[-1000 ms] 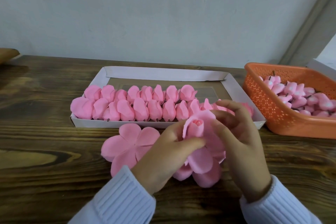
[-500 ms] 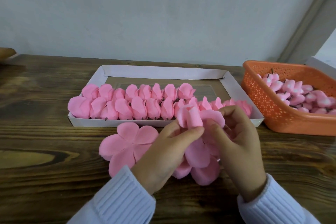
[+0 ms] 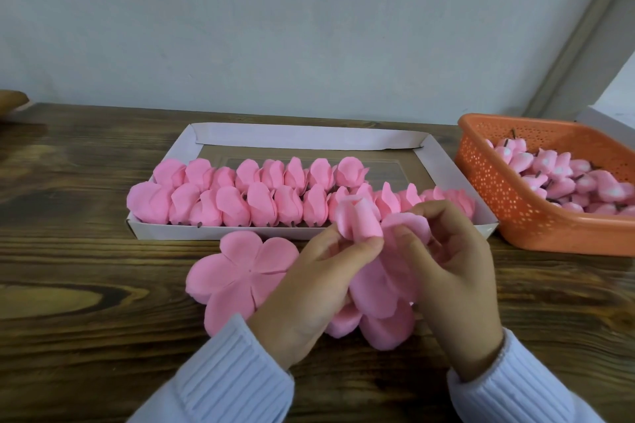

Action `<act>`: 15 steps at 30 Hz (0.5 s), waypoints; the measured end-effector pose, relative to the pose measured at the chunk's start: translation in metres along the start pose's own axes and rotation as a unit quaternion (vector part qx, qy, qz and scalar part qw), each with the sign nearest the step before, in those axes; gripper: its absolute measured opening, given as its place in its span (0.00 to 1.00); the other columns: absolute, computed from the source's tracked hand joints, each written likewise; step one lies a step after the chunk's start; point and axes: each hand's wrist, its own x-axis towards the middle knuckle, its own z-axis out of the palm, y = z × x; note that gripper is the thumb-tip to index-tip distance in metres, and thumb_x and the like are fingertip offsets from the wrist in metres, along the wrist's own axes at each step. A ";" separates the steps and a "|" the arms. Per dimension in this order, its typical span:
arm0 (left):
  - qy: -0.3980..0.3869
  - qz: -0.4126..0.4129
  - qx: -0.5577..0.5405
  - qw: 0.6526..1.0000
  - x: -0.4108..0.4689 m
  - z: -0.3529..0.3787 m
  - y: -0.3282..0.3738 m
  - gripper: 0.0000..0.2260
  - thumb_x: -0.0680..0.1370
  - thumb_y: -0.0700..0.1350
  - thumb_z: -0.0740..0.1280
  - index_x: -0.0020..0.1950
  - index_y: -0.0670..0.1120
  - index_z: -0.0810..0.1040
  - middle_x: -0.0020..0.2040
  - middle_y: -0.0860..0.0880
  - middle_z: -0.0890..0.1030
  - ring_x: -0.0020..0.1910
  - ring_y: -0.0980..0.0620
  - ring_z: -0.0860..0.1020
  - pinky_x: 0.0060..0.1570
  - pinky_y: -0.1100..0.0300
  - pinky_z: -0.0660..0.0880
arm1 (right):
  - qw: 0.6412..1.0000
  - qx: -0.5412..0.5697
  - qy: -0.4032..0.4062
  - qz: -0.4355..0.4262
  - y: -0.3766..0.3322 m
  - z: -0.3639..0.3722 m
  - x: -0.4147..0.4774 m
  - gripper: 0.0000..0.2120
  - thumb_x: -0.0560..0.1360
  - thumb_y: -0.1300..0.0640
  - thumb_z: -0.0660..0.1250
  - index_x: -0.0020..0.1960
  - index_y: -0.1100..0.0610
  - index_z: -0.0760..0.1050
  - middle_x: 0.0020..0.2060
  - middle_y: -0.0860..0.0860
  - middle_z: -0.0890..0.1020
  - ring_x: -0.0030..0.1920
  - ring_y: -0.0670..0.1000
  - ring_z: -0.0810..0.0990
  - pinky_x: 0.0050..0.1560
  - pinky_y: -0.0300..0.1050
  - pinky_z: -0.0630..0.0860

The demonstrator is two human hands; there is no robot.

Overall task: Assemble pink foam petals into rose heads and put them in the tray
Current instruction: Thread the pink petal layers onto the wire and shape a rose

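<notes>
My left hand [image 3: 309,288] pinches a half-formed pink rose head [image 3: 359,221], thumb and fingers wrapped round its petals. My right hand [image 3: 450,271] pinches an outer petal [image 3: 410,225] of the same flower from the right. Loose petals of that piece hang below between my hands [image 3: 381,288]. A flat five-petal foam piece [image 3: 240,271] lies on the table to the left. Behind my hands the white cardboard tray [image 3: 309,137] holds two rows of finished rose heads [image 3: 247,196].
An orange perforated basket [image 3: 508,203] at the right holds several small pink buds [image 3: 563,175] with dark stems. The dark wooden table [image 3: 86,285] runs back to a pale wall. A brown object [image 3: 10,101] sits at the far left edge.
The petals have been folded up round the bud, which no longer shows its centre. My right hand's fingers have shifted onto an outer petal. The view has drifted slightly.
</notes>
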 end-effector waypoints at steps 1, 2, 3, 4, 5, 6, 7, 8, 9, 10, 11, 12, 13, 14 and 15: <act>-0.005 -0.001 0.000 1.000 -0.001 0.001 0.000 0.13 0.80 0.41 0.63 0.38 0.50 0.81 0.29 0.55 0.78 0.28 0.60 0.75 0.25 0.70 0.69 | 1.000 0.007 0.002 0.006 0.000 0.000 0.000 0.01 0.69 0.61 0.66 0.41 0.58 0.75 0.36 0.51 0.79 0.35 0.41 0.76 0.37 0.31 0.71; -0.007 -0.003 0.002 1.000 -0.001 0.000 0.000 0.14 0.80 0.41 0.62 0.37 0.50 0.81 0.28 0.55 0.78 0.27 0.61 0.75 0.24 0.70 0.68 | 1.000 0.012 0.003 0.010 0.001 0.000 0.000 0.02 0.69 0.61 0.66 0.41 0.59 0.75 0.36 0.52 0.79 0.35 0.41 0.76 0.37 0.32 0.71; -0.010 -0.003 0.008 1.000 -0.001 0.000 0.001 0.13 0.80 0.41 0.62 0.39 0.49 0.80 0.29 0.55 0.78 0.28 0.61 0.76 0.25 0.70 0.69 | 1.000 0.013 0.001 0.011 0.001 0.000 0.000 0.02 0.69 0.61 0.66 0.41 0.59 0.75 0.36 0.52 0.79 0.36 0.43 0.76 0.37 0.34 0.72; -0.008 -0.001 0.016 1.000 -0.001 0.000 0.001 0.10 0.80 0.41 0.63 0.42 0.48 0.80 0.30 0.55 0.80 0.30 0.61 0.77 0.27 0.69 0.71 | 1.000 0.008 -0.002 0.009 0.001 0.000 -0.001 0.02 0.69 0.61 0.67 0.42 0.59 0.75 0.36 0.52 0.79 0.36 0.44 0.77 0.38 0.36 0.73; -0.003 0.005 0.031 1.000 0.000 -0.001 -0.001 0.06 0.80 0.42 0.64 0.47 0.47 0.80 0.35 0.54 0.82 0.35 0.59 0.80 0.33 0.67 0.75 | 1.000 -0.003 -0.006 0.006 0.001 0.001 -0.001 0.03 0.69 0.61 0.67 0.42 0.58 0.76 0.36 0.51 0.80 0.37 0.45 0.77 0.39 0.38 0.73; 0.007 0.010 0.054 0.998 0.001 -0.001 -0.003 0.06 0.78 0.45 0.66 0.52 0.47 0.81 0.41 0.52 0.84 0.43 0.57 0.82 0.41 0.63 0.78 | 1.000 -0.016 -0.006 0.002 0.002 0.001 -0.001 0.03 0.69 0.60 0.68 0.42 0.58 0.76 0.36 0.49 0.80 0.37 0.45 0.78 0.39 0.38 0.74; 0.019 0.017 0.086 0.996 0.001 -0.003 -0.004 0.11 0.75 0.48 0.67 0.56 0.49 0.80 0.46 0.51 0.85 0.49 0.54 0.82 0.50 0.58 0.78 | 1.000 -0.029 -0.004 -0.002 0.002 0.001 -0.001 0.02 0.69 0.60 0.69 0.42 0.57 0.77 0.36 0.48 0.81 0.37 0.45 0.78 0.39 0.38 0.74; 0.025 0.028 0.122 0.992 0.000 -0.003 -0.005 0.14 0.73 0.50 0.67 0.57 0.51 0.80 0.49 0.51 0.85 0.53 0.54 0.82 0.54 0.57 0.77 | 0.999 -0.040 -0.001 -0.008 0.003 0.000 -0.001 0.03 0.70 0.60 0.71 0.42 0.56 0.77 0.36 0.46 0.81 0.37 0.44 0.78 0.39 0.38 0.74; 0.030 0.044 0.155 0.987 0.000 -0.002 -0.006 0.15 0.72 0.52 0.66 0.57 0.52 0.80 0.49 0.53 0.85 0.52 0.57 0.81 0.53 0.58 0.77 | 0.999 -0.050 0.004 -0.013 0.004 0.000 -0.001 0.05 0.70 0.61 0.73 0.41 0.55 0.78 0.36 0.46 0.82 0.37 0.45 0.79 0.40 0.38 0.74; 0.031 0.057 0.180 0.981 -0.001 -0.001 -0.005 0.15 0.72 0.54 0.66 0.57 0.54 0.80 0.48 0.55 0.84 0.50 0.60 0.81 0.50 0.61 0.76 | 0.998 -0.059 0.009 -0.017 0.004 0.000 0.000 0.07 0.70 0.64 0.74 0.41 0.55 0.79 0.36 0.45 0.82 0.37 0.45 0.79 0.40 0.37 0.74; 0.030 0.066 0.198 0.977 -0.002 -0.001 -0.004 0.15 0.72 0.54 0.65 0.58 0.55 0.79 0.46 0.58 0.83 0.47 0.63 0.80 0.47 0.64 0.74 | 0.998 -0.065 0.014 -0.019 0.004 -0.001 0.000 0.08 0.70 0.66 0.74 0.41 0.55 0.79 0.36 0.44 0.82 0.38 0.45 0.80 0.41 0.37 0.74; 0.031 0.071 0.210 0.975 -0.003 0.000 -0.004 0.15 0.72 0.54 0.65 0.58 0.55 0.79 0.43 0.59 0.83 0.43 0.65 0.79 0.43 0.67 0.72 | 0.997 -0.068 0.019 -0.021 0.004 -0.001 0.000 0.08 0.70 0.66 0.74 0.41 0.54 0.80 0.36 0.44 0.83 0.38 0.45 0.80 0.41 0.36 0.74; 0.029 0.077 0.215 0.973 -0.004 0.000 -0.004 0.15 0.73 0.54 0.65 0.58 0.55 0.78 0.41 0.61 0.82 0.39 0.66 0.78 0.39 0.70 0.71 | 0.997 -0.066 0.024 -0.023 0.004 -0.002 0.000 0.08 0.69 0.66 0.74 0.41 0.54 0.80 0.36 0.44 0.83 0.37 0.45 0.80 0.41 0.36 0.74; 0.029 0.082 0.222 0.971 -0.004 0.001 -0.004 0.15 0.73 0.54 0.65 0.58 0.55 0.78 0.39 0.62 0.81 0.35 0.67 0.77 0.36 0.72 0.70 | 0.997 -0.064 0.028 -0.027 0.004 -0.002 0.001 0.07 0.69 0.65 0.74 0.41 0.54 0.81 0.35 0.44 0.83 0.37 0.46 0.80 0.41 0.36 0.75; 0.029 0.090 0.231 0.968 -0.004 0.001 -0.004 0.14 0.73 0.53 0.65 0.59 0.55 0.78 0.39 0.63 0.81 0.35 0.67 0.77 0.36 0.72 0.70 | 0.997 -0.066 0.029 -0.041 0.003 -0.003 0.001 0.06 0.69 0.64 0.75 0.41 0.54 0.81 0.35 0.45 0.83 0.38 0.46 0.81 0.41 0.36 0.75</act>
